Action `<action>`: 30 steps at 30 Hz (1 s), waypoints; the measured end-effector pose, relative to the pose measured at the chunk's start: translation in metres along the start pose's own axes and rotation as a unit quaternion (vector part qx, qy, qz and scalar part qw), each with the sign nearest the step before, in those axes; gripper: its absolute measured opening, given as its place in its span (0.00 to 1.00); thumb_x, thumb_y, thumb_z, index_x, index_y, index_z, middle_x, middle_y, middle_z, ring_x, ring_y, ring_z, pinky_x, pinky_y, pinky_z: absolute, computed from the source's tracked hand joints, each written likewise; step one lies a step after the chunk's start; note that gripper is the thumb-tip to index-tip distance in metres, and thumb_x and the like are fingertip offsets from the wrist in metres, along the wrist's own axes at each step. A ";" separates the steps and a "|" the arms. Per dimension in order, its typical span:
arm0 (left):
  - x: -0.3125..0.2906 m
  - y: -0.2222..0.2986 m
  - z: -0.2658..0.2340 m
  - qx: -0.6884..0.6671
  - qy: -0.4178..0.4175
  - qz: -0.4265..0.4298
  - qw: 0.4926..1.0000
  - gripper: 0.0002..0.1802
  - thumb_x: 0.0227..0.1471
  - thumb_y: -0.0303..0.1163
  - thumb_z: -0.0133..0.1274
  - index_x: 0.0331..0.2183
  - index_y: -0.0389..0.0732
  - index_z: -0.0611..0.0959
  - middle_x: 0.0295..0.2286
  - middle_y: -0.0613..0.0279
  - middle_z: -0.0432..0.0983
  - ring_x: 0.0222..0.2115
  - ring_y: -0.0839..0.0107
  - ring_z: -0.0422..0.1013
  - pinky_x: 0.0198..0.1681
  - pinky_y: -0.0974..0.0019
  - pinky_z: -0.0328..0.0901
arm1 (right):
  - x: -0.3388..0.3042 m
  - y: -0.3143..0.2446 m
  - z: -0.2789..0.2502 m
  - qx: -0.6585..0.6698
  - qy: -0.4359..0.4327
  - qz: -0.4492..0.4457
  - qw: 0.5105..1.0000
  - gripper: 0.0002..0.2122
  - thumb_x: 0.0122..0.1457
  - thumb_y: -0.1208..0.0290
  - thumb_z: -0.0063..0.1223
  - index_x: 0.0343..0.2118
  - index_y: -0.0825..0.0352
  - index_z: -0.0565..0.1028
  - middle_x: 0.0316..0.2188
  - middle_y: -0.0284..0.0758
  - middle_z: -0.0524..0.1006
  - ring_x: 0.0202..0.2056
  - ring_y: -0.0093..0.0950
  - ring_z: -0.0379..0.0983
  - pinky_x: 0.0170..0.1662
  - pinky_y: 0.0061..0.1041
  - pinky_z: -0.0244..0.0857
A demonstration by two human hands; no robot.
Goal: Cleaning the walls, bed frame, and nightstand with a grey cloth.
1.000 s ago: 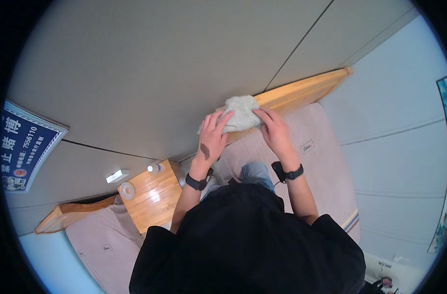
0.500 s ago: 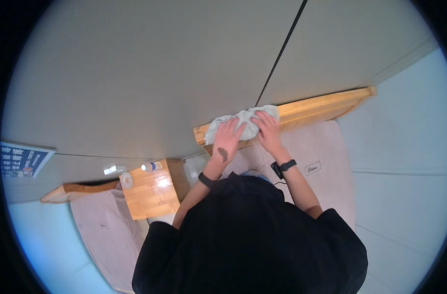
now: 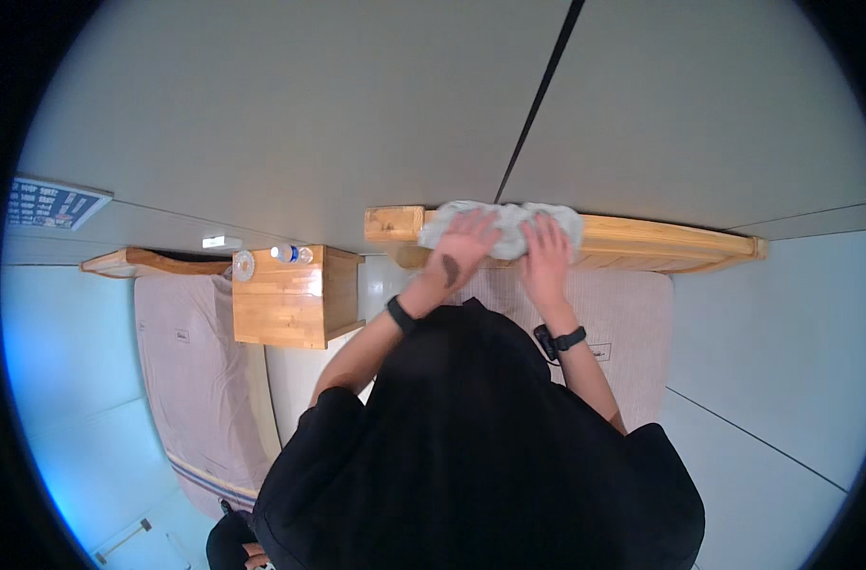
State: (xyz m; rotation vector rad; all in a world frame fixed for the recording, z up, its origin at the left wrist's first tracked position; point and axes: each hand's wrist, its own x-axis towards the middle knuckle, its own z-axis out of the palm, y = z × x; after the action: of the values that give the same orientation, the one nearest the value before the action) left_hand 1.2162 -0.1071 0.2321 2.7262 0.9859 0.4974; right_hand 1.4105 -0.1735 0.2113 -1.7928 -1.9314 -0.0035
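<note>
A whitish cloth (image 3: 509,211) lies bunched over the top rail of a wooden headboard (image 3: 661,237). My left hand (image 3: 466,247) presses on the cloth's left part, its fingers spread over it. On the right part lies my right hand (image 3: 547,256), fingers also spread and a little blurred. A small gap with cloth showing separates the two hands. Both wrists carry dark bands; the right one also has a black device (image 3: 547,342) on it. Beneath my arms, a pale pink striped mattress (image 3: 632,313) meets the headboard.
A grey wall (image 3: 310,114) rises behind the headboard. Left stands a wooden bedside cabinet (image 3: 281,309) with a bottle (image 3: 286,254) and a clear round dish (image 3: 244,265). Beyond it is another bed (image 3: 191,351). At the lower left, another person's dark-clothed leg (image 3: 226,541) shows.
Both hands and the cloth have slid right along the headboard, baring its left end. The view has shifted, and the other person's leg has come into sight at the lower left.
</note>
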 end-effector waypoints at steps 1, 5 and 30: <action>-0.009 -0.007 -0.008 0.028 0.005 -0.025 0.999 0.23 0.45 0.24 0.50 0.46 0.41 0.76 0.56 0.51 0.66 0.58 0.51 0.62 0.60 0.49 0.58 | 0.005 -0.014 0.001 0.026 -0.019 -0.022 0.999 0.29 0.44 0.80 0.54 0.54 0.60 0.71 0.59 0.39 0.65 0.62 0.41 0.57 0.62 0.43 0.51; -0.018 -0.014 -0.030 0.066 -0.003 -0.064 0.996 0.19 0.44 0.23 0.50 0.43 0.38 0.76 0.51 0.49 0.69 0.54 0.50 0.65 0.57 0.51 0.61 | 0.021 -0.028 0.011 0.081 -0.051 -0.100 0.990 0.29 0.44 0.80 0.54 0.54 0.59 0.71 0.60 0.37 0.65 0.62 0.39 0.58 0.61 0.43 0.51; 0.064 0.056 0.050 -0.018 -0.030 0.130 0.991 0.28 0.51 0.30 0.48 0.56 0.47 0.73 0.61 0.60 0.60 0.63 0.61 0.54 0.65 0.52 0.51 | -0.033 0.101 -0.002 -0.001 0.156 0.123 0.980 0.28 0.44 0.85 0.51 0.52 0.65 0.69 0.60 0.42 0.63 0.64 0.47 0.53 0.65 0.50 0.46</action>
State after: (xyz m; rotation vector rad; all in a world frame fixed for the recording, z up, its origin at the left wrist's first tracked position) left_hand 1.3136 -0.1113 0.2177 2.8329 0.6041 0.4656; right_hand 1.5064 -0.1915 0.1684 -1.8939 -1.4869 -0.1913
